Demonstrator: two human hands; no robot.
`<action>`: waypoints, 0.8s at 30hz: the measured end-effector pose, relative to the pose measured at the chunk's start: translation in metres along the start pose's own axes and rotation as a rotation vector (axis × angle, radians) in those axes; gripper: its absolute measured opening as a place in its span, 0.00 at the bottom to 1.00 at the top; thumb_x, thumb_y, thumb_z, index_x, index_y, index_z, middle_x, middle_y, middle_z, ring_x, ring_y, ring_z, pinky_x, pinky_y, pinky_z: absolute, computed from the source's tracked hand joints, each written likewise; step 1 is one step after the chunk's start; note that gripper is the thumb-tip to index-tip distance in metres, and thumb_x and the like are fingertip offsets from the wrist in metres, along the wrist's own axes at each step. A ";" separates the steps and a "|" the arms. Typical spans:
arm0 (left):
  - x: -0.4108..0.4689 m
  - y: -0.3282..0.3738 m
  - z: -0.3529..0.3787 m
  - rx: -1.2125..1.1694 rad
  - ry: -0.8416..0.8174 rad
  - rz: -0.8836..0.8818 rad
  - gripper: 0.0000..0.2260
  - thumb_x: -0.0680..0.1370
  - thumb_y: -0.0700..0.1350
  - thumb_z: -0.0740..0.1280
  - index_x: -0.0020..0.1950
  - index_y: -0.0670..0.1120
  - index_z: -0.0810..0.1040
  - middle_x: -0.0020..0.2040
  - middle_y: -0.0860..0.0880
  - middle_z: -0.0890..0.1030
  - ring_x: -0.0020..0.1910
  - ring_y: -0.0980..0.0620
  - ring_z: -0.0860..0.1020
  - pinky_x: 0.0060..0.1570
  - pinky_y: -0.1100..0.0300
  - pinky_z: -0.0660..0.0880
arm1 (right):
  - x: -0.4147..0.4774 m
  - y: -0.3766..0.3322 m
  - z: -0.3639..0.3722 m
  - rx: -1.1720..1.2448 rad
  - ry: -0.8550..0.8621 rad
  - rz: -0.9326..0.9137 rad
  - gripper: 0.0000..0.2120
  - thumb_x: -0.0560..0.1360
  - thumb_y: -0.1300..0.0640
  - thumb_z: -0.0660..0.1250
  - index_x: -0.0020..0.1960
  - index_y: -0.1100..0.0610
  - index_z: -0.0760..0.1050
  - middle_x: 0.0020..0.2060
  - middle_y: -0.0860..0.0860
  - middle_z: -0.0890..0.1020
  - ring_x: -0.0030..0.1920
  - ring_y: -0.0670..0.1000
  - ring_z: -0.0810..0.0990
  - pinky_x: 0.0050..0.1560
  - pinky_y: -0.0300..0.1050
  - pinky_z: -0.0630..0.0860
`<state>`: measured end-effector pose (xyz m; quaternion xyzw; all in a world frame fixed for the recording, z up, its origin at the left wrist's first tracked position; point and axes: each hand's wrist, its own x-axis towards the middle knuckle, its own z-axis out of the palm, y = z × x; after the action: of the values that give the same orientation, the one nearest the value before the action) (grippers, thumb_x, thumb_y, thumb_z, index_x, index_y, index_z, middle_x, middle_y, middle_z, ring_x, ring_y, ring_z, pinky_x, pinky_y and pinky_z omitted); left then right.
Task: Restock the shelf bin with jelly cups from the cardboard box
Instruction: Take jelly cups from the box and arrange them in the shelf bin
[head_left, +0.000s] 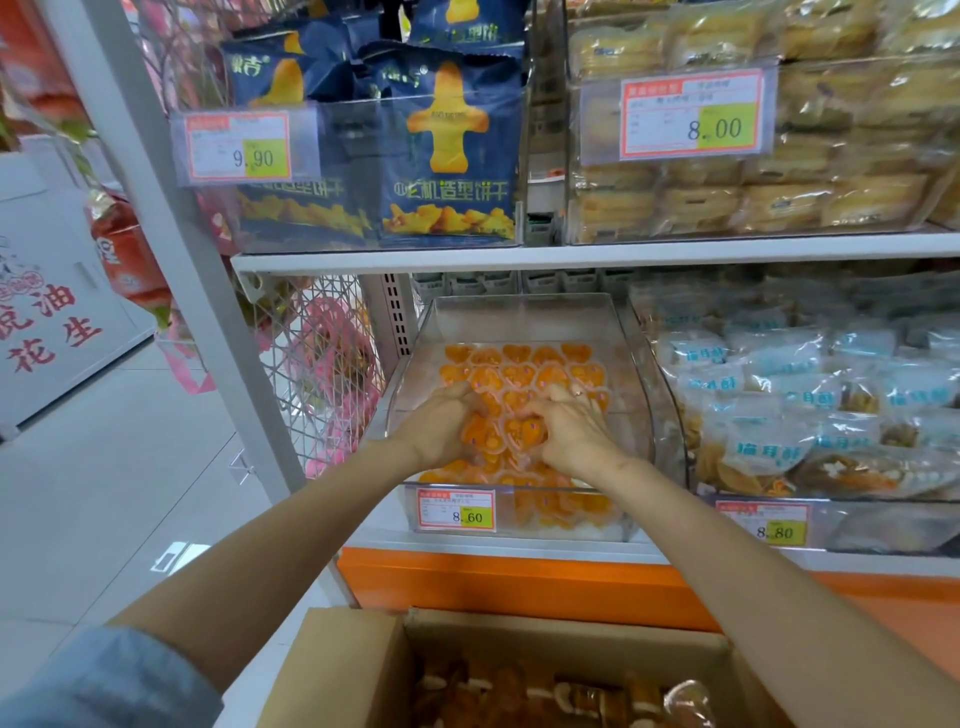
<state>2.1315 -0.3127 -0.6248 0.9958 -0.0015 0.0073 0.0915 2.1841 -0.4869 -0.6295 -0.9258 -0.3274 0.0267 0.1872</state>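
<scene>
Orange jelly cups (498, 434) are bunched between your hands. Your left hand (436, 422) and right hand (567, 427) each curl their fingers round the same clump, held low inside the clear bin (643, 387). More cups lie in rows beyond your fingertips. If you let go unevenly, loose cups may roll over the low front lip under your wrists, past the price tag (456, 510). They could miss the cardboard box (343, 670) below your forearms.
</scene>
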 end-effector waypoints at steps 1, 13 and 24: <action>0.000 0.000 0.000 0.013 -0.001 0.002 0.29 0.69 0.48 0.75 0.67 0.45 0.70 0.65 0.46 0.68 0.65 0.46 0.67 0.61 0.60 0.63 | 0.000 0.000 0.000 -0.003 -0.006 0.000 0.27 0.69 0.51 0.74 0.67 0.48 0.72 0.62 0.50 0.68 0.68 0.54 0.60 0.68 0.47 0.57; 0.010 0.069 -0.009 -0.023 -0.100 0.332 0.26 0.69 0.51 0.73 0.66 0.51 0.73 0.67 0.48 0.71 0.67 0.48 0.64 0.67 0.53 0.60 | -0.034 0.017 -0.073 0.093 0.289 -0.169 0.15 0.70 0.54 0.73 0.56 0.53 0.79 0.48 0.53 0.79 0.54 0.55 0.74 0.56 0.48 0.70; 0.030 0.085 -0.005 -0.388 -0.202 0.239 0.14 0.72 0.40 0.72 0.57 0.41 0.77 0.47 0.47 0.78 0.45 0.52 0.75 0.42 0.67 0.70 | -0.054 0.033 -0.074 0.190 0.336 -0.263 0.14 0.73 0.66 0.67 0.56 0.55 0.80 0.47 0.49 0.77 0.49 0.49 0.77 0.51 0.37 0.73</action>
<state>2.1616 -0.3957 -0.6038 0.9480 -0.1298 -0.0822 0.2788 2.1740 -0.5684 -0.5766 -0.8449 -0.4054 -0.1215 0.3271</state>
